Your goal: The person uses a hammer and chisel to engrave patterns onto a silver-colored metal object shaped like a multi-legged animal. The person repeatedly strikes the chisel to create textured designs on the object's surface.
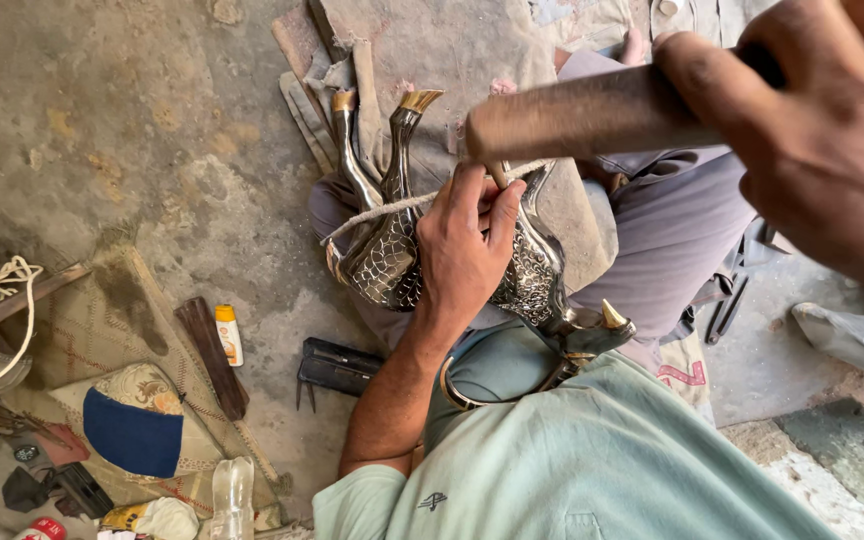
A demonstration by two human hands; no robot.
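An engraved silver metal vessel (384,258) with gold-tipped spouts (418,101) lies across my lap, and a pale rope (380,209) crosses it. My left hand (465,248) rests on the vessel, its fingers pinching a thin punch (498,176) upright against the metal. Close to the camera at the upper right, my right hand (824,130) grips a thick wooden handle (592,114). The handle stretches left above the punch and looks blurred. Its head is not visible.
On the concrete floor to the left lie a dark wooden block (212,356), a yellow-capped tube (229,335), a black tool (336,366), a blue-patched cushion (132,430) and a clear bottle (234,495). A plastic bag (857,340) lies at the right.
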